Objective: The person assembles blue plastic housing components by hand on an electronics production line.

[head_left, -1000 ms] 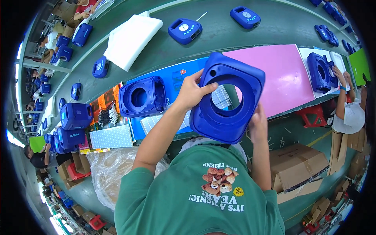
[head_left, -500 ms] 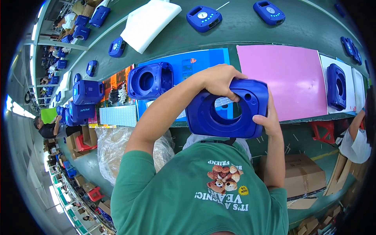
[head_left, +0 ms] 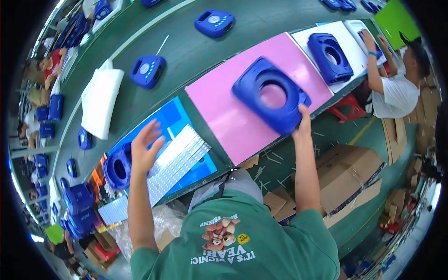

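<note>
My right hand [head_left: 302,122] grips the lower right corner of a blue plastic housing [head_left: 250,89] with a big round hole. The housing is tilted over a pink mat [head_left: 212,114]; whether it touches the mat, I cannot tell. My left hand [head_left: 145,147] is raised, holding nothing, its fingers apart and slightly blurred. Close beside it on the left stands another blue housing [head_left: 110,173], partly hidden. White strips with rows of dots [head_left: 179,156] lie by my left wrist on a blue sheet [head_left: 175,114].
Finished-looking blue units [head_left: 148,71] and a folded white foam sheet [head_left: 101,100] lie on the green conveyor beyond. At right, another blue housing [head_left: 324,58] rests on a white sheet near a co-worker [head_left: 396,88]. A cardboard box [head_left: 347,172] stands on the floor.
The blue housing has gone from both hands in front of my chest to my right hand over the pink mat. My left hand has let go and moved left. The view has turned right.
</note>
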Available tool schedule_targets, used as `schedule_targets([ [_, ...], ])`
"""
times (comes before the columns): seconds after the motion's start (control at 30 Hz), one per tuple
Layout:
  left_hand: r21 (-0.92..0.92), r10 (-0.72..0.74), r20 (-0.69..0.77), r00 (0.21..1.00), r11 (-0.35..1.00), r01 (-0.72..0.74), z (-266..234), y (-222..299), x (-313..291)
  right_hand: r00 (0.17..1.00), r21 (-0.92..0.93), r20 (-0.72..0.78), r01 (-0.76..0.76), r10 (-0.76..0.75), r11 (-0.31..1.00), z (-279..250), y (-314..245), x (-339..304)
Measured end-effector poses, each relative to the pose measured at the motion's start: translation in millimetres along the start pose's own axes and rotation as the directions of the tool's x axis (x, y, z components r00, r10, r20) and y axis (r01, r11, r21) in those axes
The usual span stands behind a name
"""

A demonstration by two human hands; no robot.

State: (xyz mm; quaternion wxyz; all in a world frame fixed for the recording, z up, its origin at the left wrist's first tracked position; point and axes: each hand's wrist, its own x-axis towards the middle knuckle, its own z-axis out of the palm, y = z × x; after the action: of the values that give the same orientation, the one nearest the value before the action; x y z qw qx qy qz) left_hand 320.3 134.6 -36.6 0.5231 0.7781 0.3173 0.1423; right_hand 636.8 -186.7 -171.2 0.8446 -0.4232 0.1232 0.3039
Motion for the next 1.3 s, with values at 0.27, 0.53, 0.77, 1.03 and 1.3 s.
schedule_targets([
  [0.27, -0.123, -0.448, -0.134, 0.884, 0.893, 0.434, -29.8, -83.6, -96.2, 0.914, 0.144, -0.389, 0.186, -0.117, 0.972, -34.8, -86.9, 125.1],
  [0.53, -0.059, -0.618, -0.296, 0.729, 0.773, 0.632, -70.6, -118.7, -201.0, 0.841, 0.017, -0.375, 0.426, -0.389, 0.905, -61.1, -132.5, 171.7],
  [0.77, 0.142, -0.503, -0.390, 0.772, 0.795, 0.590, -57.6, -108.0, -190.1, 0.672, -0.373, -0.681, 0.024, -0.291, 0.928, -123.5, -233.0, 207.0],
  [1.03, 0.759, 0.020, -0.373, 0.927, 0.581, 0.293, -90.8, -107.3, -175.5, 0.551, -0.881, -0.432, -0.090, -0.714, 0.464, -100.4, -87.3, 144.8],
  [1.3, 0.905, -0.284, 0.037, 0.958, 0.416, 0.088, -158.8, -195.8, -123.3, 0.895, -0.826, -0.202, 0.063, -0.399, 0.560, -37.2, 85.0, -38.7],
])
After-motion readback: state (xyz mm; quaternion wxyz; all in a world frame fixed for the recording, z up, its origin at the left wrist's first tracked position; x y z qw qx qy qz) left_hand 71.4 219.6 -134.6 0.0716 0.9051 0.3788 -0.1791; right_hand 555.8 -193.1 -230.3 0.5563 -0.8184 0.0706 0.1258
